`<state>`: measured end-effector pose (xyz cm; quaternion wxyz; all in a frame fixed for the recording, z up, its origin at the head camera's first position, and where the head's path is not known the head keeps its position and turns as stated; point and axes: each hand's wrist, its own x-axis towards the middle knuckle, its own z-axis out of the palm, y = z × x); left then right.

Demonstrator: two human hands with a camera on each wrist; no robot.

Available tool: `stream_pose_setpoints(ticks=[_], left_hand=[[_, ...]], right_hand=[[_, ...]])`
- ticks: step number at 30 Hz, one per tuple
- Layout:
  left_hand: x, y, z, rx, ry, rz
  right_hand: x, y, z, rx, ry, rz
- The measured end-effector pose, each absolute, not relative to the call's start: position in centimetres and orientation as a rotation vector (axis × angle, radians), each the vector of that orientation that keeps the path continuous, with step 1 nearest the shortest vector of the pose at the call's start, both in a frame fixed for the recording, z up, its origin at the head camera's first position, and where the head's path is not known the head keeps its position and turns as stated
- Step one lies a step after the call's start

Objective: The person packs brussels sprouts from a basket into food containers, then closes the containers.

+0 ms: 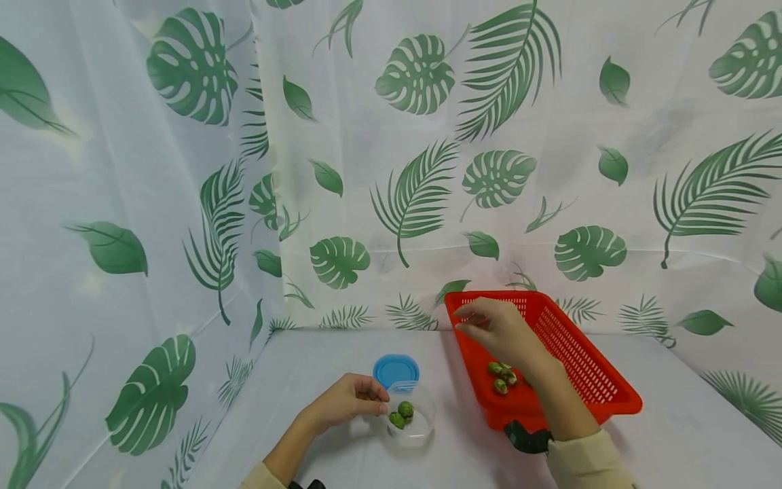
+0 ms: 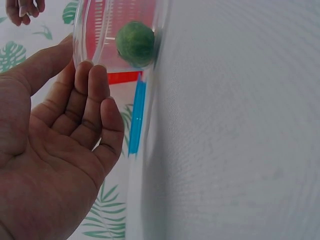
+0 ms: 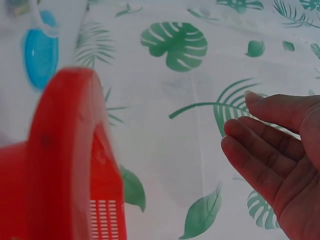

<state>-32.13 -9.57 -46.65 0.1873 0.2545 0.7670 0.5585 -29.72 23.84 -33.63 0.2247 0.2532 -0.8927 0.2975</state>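
Observation:
My left hand [image 1: 353, 402] pinches the rim of a clear round plastic container [image 1: 421, 435] between thumb and fingers. Inside that container lie Brussels sprouts [image 1: 406, 409], two showing in the head view; one sprout [image 2: 135, 44] shows through its wall in the left wrist view. My right hand [image 1: 504, 337] is raised over the red plastic basket [image 1: 611, 388], fingers relaxed and nothing between them. In the right wrist view the right hand [image 3: 280, 150] has its thumb apart from its fingertips. Several more sprouts [image 1: 502, 372] sit on the basket floor, partly hidden behind the right forearm.
A blue lid [image 1: 396, 371] lies on the white table [image 1: 305, 367] just behind the clear container. The basket has tall slotted walls and stands right of the container. A leaf-print curtain [image 1: 421, 204] hangs behind and along the left side.

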Motion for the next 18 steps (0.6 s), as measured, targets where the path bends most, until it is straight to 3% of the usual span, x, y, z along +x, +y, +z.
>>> stream_pose_setpoints(ticks=[18], left_hand=[[-32.3, -9.6, -46.9, 0.716, 2.145, 1.581]], right_hand=[[-31.7, 26.5, -32.3, 0.653, -2.553, 0.729]])
